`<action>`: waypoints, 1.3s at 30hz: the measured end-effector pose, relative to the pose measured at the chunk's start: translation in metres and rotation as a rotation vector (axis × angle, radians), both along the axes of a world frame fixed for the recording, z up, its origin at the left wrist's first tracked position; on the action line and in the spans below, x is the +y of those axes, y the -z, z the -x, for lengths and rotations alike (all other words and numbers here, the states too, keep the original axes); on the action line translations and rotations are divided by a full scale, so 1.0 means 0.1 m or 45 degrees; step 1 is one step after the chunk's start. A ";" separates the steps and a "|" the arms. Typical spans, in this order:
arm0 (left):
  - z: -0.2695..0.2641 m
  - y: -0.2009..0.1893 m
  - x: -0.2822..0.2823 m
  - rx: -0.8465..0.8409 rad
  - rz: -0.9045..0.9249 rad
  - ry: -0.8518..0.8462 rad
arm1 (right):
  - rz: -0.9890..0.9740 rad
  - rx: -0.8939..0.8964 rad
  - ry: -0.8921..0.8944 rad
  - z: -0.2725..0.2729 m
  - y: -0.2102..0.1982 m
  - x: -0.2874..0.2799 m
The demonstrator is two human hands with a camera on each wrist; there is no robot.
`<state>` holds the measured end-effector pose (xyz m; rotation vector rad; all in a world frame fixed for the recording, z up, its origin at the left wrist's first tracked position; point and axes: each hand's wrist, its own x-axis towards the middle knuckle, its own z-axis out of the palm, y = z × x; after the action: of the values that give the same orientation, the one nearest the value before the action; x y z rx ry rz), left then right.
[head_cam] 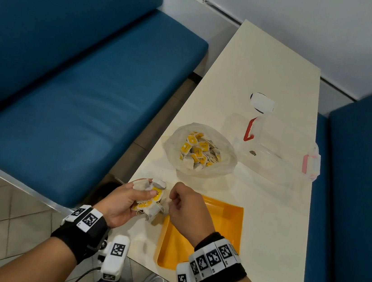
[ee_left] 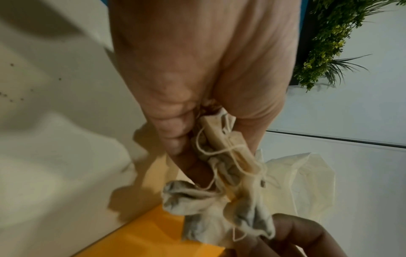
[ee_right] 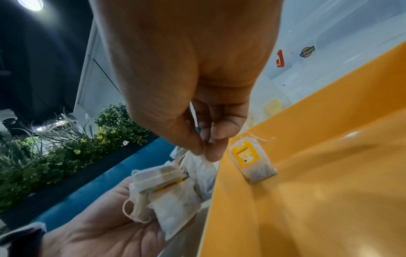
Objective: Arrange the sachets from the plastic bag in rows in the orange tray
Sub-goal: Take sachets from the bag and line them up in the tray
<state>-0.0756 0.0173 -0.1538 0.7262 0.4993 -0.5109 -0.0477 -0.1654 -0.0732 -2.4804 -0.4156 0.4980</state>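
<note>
My left hand (head_cam: 125,200) grips a bunch of white sachets (head_cam: 149,198) with yellow tags and strings, just left of the orange tray (head_cam: 224,219); the same bunch (ee_left: 222,175) fills the left wrist view. My right hand (head_cam: 181,205) pinches the corner of one sachet (ee_right: 201,166) in that bunch with thumb and forefinger. One sachet (ee_right: 252,160) with a yellow tag lies inside the orange tray (ee_right: 329,200), near its rim. The clear plastic bag (head_cam: 202,151), open and holding several more sachets, sits on the table beyond the tray.
A clear plastic box (head_cam: 274,147) with red and pink clips lies at the right of the white table (head_cam: 272,69). Blue bench seats (head_cam: 78,103) flank the table on both sides. The tray sits at the table's near edge.
</note>
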 end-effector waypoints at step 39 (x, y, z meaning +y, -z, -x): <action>0.10 0.11 0.04 0.040 -0.042 0.061 | 0.008 0.097 0.218 0.00 0.14 -0.70</action>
<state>-0.0851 0.0212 -0.1646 0.7639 0.5216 -0.5606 -0.0481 -0.2349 -0.0868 -2.4668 -0.1697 0.5215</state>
